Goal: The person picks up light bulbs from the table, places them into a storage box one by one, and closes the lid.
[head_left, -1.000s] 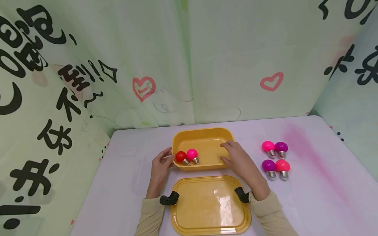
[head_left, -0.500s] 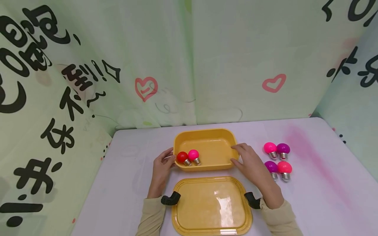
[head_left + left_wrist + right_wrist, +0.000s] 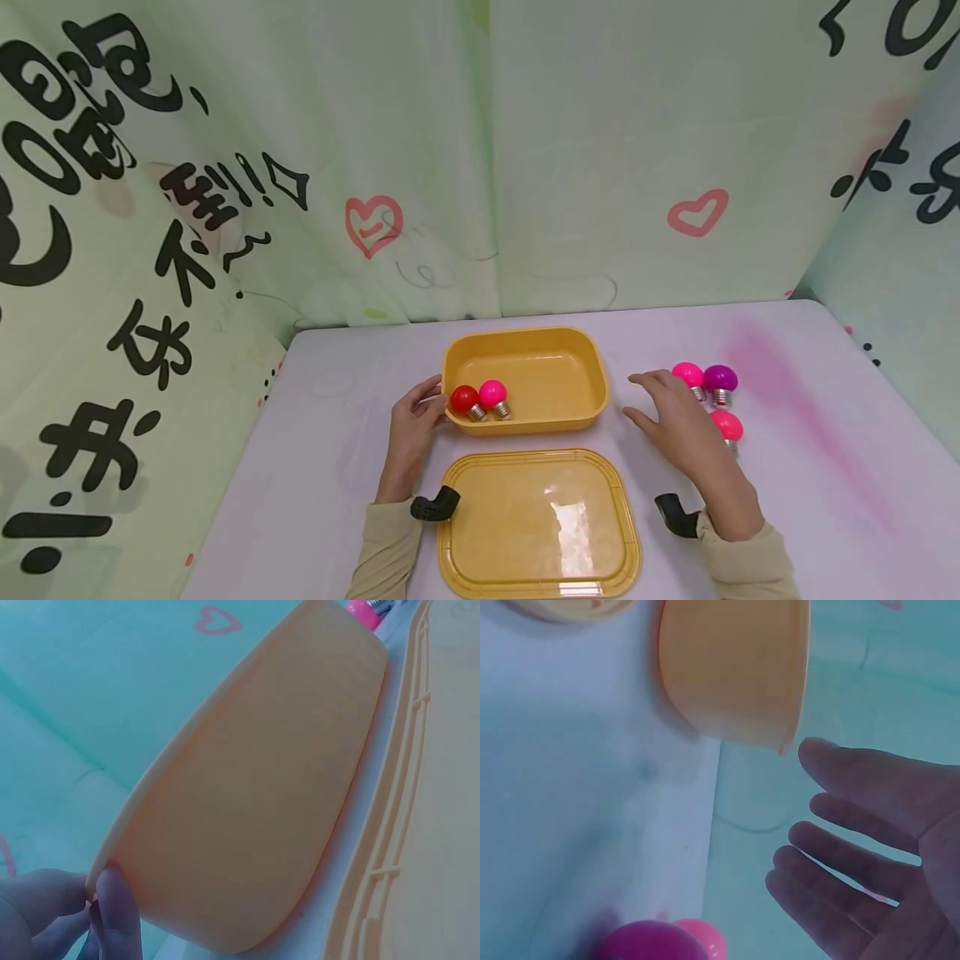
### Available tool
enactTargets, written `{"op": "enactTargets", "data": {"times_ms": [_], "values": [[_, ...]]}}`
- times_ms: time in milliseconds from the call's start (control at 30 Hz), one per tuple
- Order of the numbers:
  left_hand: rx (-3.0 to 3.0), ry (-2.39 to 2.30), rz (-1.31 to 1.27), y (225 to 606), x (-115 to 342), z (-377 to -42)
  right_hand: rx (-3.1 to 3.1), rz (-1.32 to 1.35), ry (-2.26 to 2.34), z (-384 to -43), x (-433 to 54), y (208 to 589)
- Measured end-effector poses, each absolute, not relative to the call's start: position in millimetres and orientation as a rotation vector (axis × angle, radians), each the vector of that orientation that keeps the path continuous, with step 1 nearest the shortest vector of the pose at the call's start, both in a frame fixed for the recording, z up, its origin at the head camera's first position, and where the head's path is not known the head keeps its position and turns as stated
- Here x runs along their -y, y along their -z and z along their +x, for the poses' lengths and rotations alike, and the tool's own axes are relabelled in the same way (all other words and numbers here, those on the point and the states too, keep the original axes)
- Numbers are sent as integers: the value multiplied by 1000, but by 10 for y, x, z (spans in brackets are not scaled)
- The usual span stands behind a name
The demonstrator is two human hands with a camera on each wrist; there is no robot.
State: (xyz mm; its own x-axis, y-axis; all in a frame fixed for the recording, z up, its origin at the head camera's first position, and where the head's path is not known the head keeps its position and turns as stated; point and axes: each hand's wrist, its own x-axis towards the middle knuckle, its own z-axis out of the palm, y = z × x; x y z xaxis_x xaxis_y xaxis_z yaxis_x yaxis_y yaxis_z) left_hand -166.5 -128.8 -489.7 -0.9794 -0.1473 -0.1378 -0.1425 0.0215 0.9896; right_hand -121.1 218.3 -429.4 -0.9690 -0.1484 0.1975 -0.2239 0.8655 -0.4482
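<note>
My left hand (image 3: 412, 421) pinches the left end of a yellow plastic box (image 3: 555, 375); in the left wrist view, thumb and fingers (image 3: 118, 915) grip its rim. A red bulb (image 3: 463, 398) and a pink bulb (image 3: 492, 392) lie in the box's near left part. To the right of the box, my right hand (image 3: 678, 421) is in the air with fingers extended and nothing in them. Close by it are a bright pink bulb (image 3: 687, 373), a dark purple bulb (image 3: 721, 378) and a coral bulb (image 3: 727, 425). The hand hides part of this group.
A yellow lid (image 3: 536, 525) lies flat on the white table (image 3: 315, 467) in front of the box. Printed cloth walls (image 3: 585, 167) stand behind the table and at both sides.
My right hand has moved from over the box's right end to the right, towards the loose bulbs, and now covers one purple bulb. The left hand stays at the box.
</note>
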Motion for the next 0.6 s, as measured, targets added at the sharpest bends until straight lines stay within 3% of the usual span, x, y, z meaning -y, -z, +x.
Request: {"op": "enactTargets", "data": {"times_ms": [600], "values": [[2235,2168,328,4891,1292,-1663,2888,211,-589,-1125,-2477,4403]]}}
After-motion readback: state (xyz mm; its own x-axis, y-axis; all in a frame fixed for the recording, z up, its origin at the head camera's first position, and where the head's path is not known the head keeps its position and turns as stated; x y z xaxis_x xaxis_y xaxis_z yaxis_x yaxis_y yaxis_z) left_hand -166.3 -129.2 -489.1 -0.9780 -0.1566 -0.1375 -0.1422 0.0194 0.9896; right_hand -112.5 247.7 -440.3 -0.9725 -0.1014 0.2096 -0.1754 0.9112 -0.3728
